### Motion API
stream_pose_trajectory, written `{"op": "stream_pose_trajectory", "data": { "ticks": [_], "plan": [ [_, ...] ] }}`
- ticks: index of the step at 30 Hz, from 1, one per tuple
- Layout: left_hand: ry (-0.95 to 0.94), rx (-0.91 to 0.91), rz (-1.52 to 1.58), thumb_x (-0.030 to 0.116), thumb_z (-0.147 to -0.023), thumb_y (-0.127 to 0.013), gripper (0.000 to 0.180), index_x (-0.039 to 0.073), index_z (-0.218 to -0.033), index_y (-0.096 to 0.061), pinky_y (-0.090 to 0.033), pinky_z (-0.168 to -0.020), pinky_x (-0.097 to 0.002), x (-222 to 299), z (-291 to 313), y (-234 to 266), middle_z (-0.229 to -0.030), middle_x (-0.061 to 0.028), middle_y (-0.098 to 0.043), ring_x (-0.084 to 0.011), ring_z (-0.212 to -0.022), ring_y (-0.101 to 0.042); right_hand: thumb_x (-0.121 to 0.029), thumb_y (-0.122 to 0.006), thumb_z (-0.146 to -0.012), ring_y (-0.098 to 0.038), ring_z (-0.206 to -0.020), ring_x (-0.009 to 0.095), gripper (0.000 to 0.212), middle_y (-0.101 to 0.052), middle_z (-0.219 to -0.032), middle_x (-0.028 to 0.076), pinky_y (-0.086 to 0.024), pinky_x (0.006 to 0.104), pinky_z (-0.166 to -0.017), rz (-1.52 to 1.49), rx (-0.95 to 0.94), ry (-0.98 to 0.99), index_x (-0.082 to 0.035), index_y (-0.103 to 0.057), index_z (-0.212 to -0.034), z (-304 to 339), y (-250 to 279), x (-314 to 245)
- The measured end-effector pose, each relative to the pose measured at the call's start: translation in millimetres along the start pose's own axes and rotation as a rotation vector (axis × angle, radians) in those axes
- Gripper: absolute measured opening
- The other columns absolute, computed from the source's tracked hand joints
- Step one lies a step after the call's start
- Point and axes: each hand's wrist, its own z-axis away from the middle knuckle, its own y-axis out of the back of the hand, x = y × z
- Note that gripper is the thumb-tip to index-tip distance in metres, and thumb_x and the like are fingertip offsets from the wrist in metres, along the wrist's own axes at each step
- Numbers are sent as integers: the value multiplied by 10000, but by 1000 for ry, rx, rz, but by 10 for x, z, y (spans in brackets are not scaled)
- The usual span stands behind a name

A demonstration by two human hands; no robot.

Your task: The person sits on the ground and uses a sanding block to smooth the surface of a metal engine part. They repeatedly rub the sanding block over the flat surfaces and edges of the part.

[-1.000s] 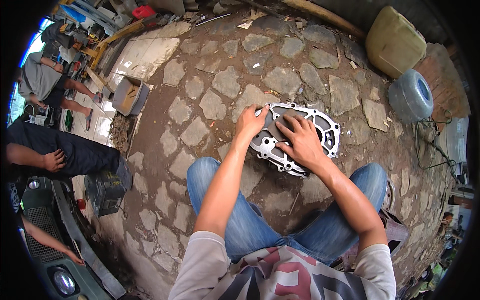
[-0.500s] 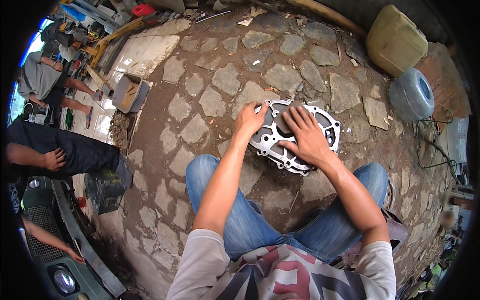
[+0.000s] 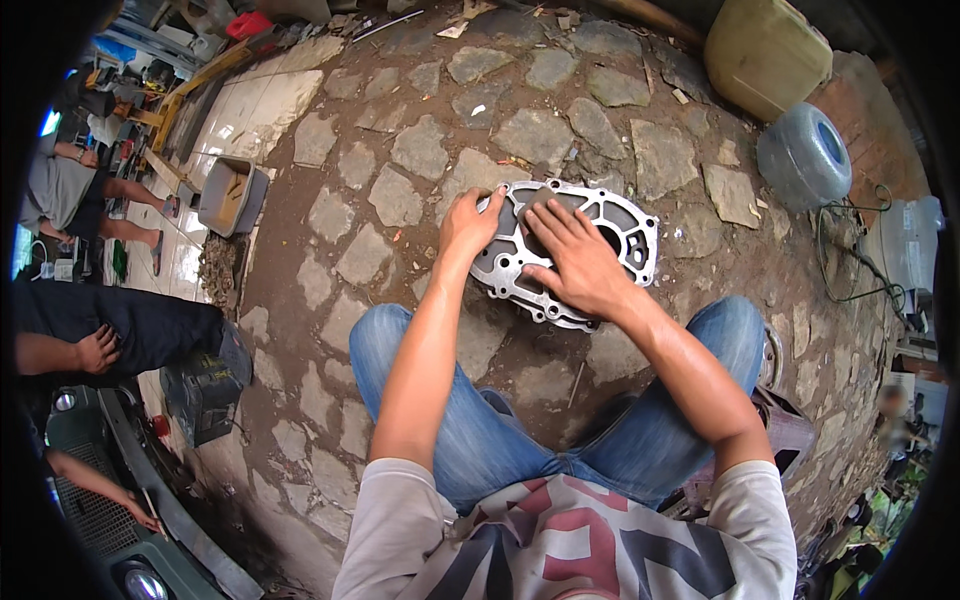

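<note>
A silver metal casing, ribbed and with bolt holes along its rim, is found directly beneath and between the two hands, over the stone paving; its underside cannot be seen. Its rim on the left is held by the left hand, the fingers being bent narrowly about the edge and their tips brought to the upper corner. The left forearm is carried almost straight up to it.

The right hand is laid palm down and flat across the casing's upper face. Its fingers are extended, pointed up and to the left and slightly parted, with the thumb set well out toward the left hand. A flat grey-brown piece is partly covered by those fingers; whether it is gripped cannot be told. The right forearm is slanted inward from a bent elbow.

Well to the right of the right hand, a clear plastic bottle is noted; well to the left of the left hand, a grey bin.
</note>
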Motion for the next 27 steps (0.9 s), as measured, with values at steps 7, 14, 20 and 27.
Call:
{"op": "stream_pose_trajectory", "data": {
  "ticks": [7, 14, 20, 27],
  "plan": [
    [34, -23, -11, 600, -948, -568, 627, 48, -1210, -706, -494, -986, -454, -12, 14, -9, -1175, -251, -703, -406, -1144, -659, -510, -694, -881, -398, -1447, 336, 819, -476, -1529, 178, -305, 472, -1191, -5, 104, -35, -17, -458, -1491, -43, 73, 150],
    [37, -27, -11, 535, -969, -570, 586, 5, -1182, -704, -492, -980, -477, 94, 66, 53, -1169, -273, -689, -424, -1136, -647, -495, -741, -840, -438, -1411, 330, 774, -500, -1513, 146, -354, 454, -1145, 23, 95, 31, -70, -528, -1451, -15, 128, 179],
    [44, -26, -7, 585, -952, -568, 620, 37, -1206, -706, -491, -988, -460, 61, 47, 39, -1181, -259, -695, -410, -1146, -653, -457, -793, -786, -481, -1354, 328, 772, -529, -1477, 117, -400, 458, -1089, -63, 90, 15, -82, -568, -1422, -35, 163, 223],
    [43, -28, 0, 609, -942, -570, 634, 57, -1223, -705, -489, -994, -449, 49, 39, 33, -1188, -255, -697, -401, -1159, -652, -322, -782, -822, -526, -1286, 317, 565, -564, -1426, 97, -445, 454, -1037, -106, 61, 10, -118, -658, -1335, -29, 244, 258]
  ]
}}
